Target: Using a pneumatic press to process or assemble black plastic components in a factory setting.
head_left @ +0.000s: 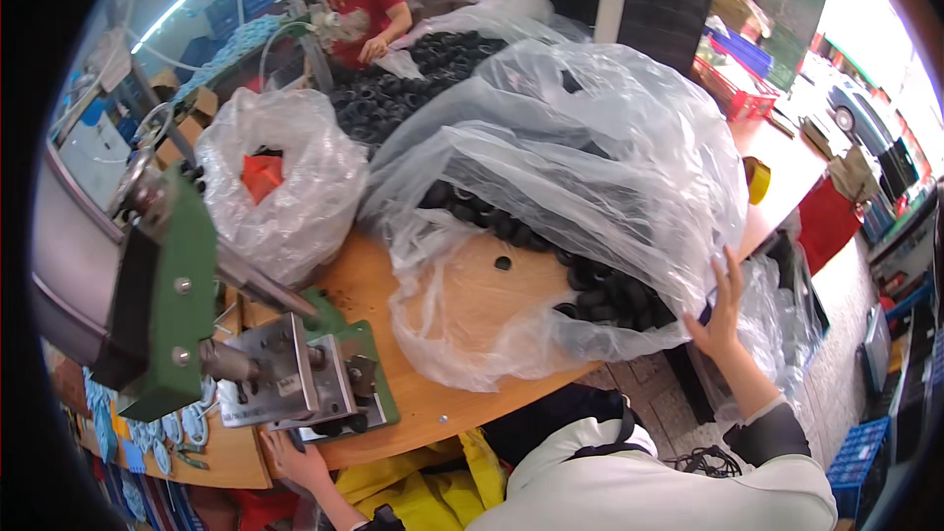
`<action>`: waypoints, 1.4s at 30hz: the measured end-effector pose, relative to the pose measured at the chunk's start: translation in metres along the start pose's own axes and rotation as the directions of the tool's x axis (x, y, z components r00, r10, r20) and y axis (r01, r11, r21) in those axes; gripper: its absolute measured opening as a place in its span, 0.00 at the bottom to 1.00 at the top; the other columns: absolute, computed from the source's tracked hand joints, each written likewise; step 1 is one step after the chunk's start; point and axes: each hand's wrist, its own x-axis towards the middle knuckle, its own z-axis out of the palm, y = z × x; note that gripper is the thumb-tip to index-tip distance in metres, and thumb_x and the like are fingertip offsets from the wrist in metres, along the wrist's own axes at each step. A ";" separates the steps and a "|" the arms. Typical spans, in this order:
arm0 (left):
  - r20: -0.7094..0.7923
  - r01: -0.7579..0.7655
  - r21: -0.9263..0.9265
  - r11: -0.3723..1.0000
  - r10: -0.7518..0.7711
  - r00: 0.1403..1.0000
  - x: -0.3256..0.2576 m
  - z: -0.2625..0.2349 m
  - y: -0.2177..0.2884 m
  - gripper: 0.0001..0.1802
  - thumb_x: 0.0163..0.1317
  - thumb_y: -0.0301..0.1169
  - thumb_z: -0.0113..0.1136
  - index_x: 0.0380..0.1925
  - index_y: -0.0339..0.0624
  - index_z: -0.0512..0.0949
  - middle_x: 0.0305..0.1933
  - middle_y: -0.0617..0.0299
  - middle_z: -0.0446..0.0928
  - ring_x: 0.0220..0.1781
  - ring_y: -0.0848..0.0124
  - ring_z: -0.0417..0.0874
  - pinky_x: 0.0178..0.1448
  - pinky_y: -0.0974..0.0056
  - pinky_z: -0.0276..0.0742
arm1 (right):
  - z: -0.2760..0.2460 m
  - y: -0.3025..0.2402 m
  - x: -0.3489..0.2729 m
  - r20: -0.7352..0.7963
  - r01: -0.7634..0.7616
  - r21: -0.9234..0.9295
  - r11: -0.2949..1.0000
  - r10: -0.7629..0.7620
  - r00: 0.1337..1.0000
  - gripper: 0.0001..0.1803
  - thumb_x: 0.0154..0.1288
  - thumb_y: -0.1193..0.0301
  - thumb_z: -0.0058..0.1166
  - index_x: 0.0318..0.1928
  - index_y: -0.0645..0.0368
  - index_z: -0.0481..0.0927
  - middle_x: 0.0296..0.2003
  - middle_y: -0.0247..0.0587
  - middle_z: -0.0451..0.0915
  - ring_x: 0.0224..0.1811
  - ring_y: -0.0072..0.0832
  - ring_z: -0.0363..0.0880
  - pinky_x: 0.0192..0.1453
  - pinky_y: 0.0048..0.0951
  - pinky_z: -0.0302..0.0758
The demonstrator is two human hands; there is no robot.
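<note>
A big clear plastic bag (610,147) lies over the wooden table, its mouth spread toward me. Black rubber-looking rings (605,290) are heaped inside it, and one small dark round piece (502,263) lies apart from them. My right hand (723,310) rests against the bag's right edge, fingers stretched up and apart. At the table's front edge, my left hand (298,462) is beside the base of a green bench press (162,305), its fingers extended and partly hidden by the metal fixture (285,374).
Left of the big bag stands another plastic bag (280,177) with an orange-red piece in its opening. A person in a red shirt (364,5) works across the table by a pile of black rings (393,93). A yellow tape roll (756,180) sits at right.
</note>
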 end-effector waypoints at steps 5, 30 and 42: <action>-0.027 -0.087 0.012 0.996 0.087 0.996 0.003 0.011 -0.010 0.30 0.50 0.26 0.52 0.57 0.33 0.68 0.65 0.49 0.64 0.71 0.56 0.57 0.69 0.53 0.55 | 0.044 0.015 -0.065 0.275 -0.006 -0.045 0.999 0.019 0.961 0.55 0.36 0.54 0.71 0.65 0.60 0.58 0.68 0.63 0.43 0.69 0.60 0.46 0.70 0.52 0.46; -0.122 -0.079 -0.001 0.997 0.078 0.989 0.002 0.011 -0.010 0.29 0.46 0.22 0.54 0.54 0.28 0.71 0.63 0.43 0.66 0.68 0.52 0.61 0.70 0.54 0.55 | 0.099 -0.049 -0.053 0.268 0.055 0.278 0.959 -0.133 0.954 0.51 0.40 0.49 0.67 0.64 0.58 0.62 0.66 0.75 0.41 0.69 0.64 0.45 0.70 0.56 0.44; -0.094 -0.089 0.004 0.996 0.089 0.992 -0.001 0.009 -0.001 0.28 0.51 0.30 0.56 0.54 0.28 0.70 0.62 0.44 0.67 0.67 0.50 0.62 0.69 0.51 0.55 | 0.170 -0.085 -0.001 0.452 -0.130 0.115 0.985 0.065 0.890 0.52 0.46 0.49 0.65 0.68 0.54 0.54 0.67 0.74 0.34 0.69 0.69 0.29 0.68 0.64 0.35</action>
